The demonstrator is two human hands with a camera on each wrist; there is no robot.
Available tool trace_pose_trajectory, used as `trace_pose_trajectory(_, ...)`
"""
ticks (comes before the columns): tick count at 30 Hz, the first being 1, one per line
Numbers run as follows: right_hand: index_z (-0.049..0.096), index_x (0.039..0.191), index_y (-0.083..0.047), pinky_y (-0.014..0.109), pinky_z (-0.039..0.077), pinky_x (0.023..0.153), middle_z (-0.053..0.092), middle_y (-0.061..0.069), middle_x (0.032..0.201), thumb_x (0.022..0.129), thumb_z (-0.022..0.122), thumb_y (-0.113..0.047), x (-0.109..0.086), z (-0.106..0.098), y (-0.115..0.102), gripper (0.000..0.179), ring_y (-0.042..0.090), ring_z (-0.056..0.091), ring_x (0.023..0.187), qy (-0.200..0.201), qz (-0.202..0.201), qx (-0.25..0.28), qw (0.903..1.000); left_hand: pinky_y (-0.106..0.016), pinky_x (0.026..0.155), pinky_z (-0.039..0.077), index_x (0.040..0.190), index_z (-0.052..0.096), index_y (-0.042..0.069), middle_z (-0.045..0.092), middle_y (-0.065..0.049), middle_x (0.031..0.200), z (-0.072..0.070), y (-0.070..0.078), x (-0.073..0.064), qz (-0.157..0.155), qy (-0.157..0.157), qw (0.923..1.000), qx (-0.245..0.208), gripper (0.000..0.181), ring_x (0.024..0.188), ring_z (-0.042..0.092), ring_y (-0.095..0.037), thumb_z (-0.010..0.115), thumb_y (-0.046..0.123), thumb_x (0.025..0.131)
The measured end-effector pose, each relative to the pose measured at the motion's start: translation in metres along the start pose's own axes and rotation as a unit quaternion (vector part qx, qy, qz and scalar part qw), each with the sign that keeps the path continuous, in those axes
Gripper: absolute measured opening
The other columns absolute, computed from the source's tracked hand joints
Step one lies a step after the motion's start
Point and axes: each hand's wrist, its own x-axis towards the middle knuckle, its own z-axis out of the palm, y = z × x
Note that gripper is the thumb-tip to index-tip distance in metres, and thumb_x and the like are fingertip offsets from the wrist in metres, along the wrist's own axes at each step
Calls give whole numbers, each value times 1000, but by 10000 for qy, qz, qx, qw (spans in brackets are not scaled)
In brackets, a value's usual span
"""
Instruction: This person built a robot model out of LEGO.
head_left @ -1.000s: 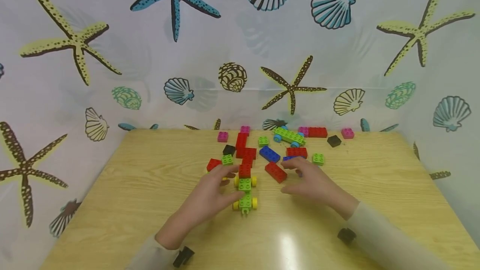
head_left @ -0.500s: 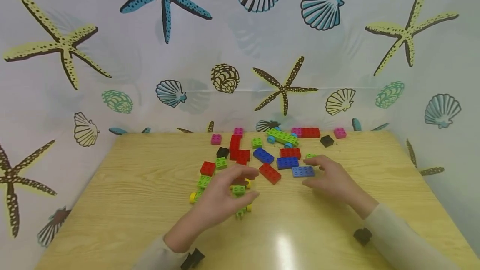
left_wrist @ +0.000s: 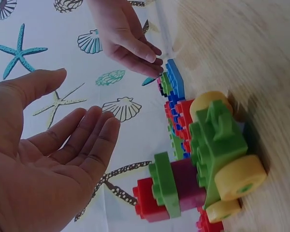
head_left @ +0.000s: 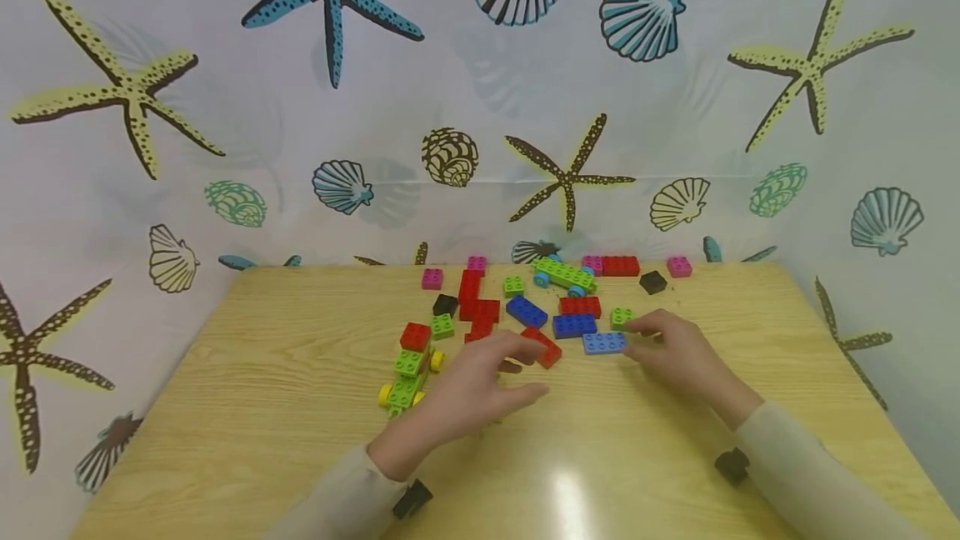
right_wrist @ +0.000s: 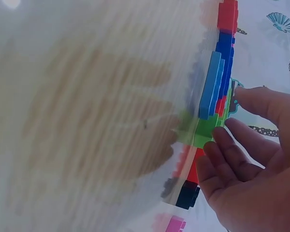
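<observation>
My right hand (head_left: 678,352) is at the right end of a light blue building brick (head_left: 603,343); in the right wrist view the fingers (right_wrist: 232,159) are loosely bent near that brick (right_wrist: 210,87) and a green brick (right_wrist: 205,130), with nothing gripped. My left hand (head_left: 480,386) hovers with thumb and fingers spread, partly covering red bricks and a green piece. Its palm (left_wrist: 48,174) holds nothing in the left wrist view. Left of it stands a green car (head_left: 405,382) with yellow wheels and stacked bricks. A yellow-wheeled green car (left_wrist: 217,150) stands in the left wrist view.
Behind the hands lie a red brick (head_left: 580,307), dark blue bricks (head_left: 574,325), a small green brick (head_left: 622,318), black bricks (head_left: 445,305) and pink bricks (head_left: 678,266). A green car with blue wheels (head_left: 564,275) stands near the patterned cloth (head_left: 405,107) behind the wooden table (head_left: 300,357).
My right hand has moved right, from over the blue bricks to the light blue brick's right end. My left hand has shifted right, uncovering the left yellow-wheeled car. The head view has shifted slightly.
</observation>
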Motion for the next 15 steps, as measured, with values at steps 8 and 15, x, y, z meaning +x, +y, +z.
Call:
trace_pose_trajectory(8, 74, 141, 1, 64, 58, 114, 73, 23, 139, 106, 76, -23, 4, 4, 0, 42, 45, 69, 130, -151, -82, -258, 9995, -54, 116, 60, 147, 70, 7, 73, -15, 146, 17, 3, 23, -170, -621, 9978, 176, 46, 133, 72, -37, 76, 31, 108)
trace_pose_trajectory(15, 74, 142, 0, 66, 55, 118, 72, 22, 142, 105, 76, -19, 9, 6, 0, 41, 45, 67, 135, -264, 78, -160, 9995, -48, 115, 61, 152, 67, 7, 72, -12, 150, 38, 9, 45, -421, -880, 9938, 527, 53, 135, 71, -31, 77, 33, 108)
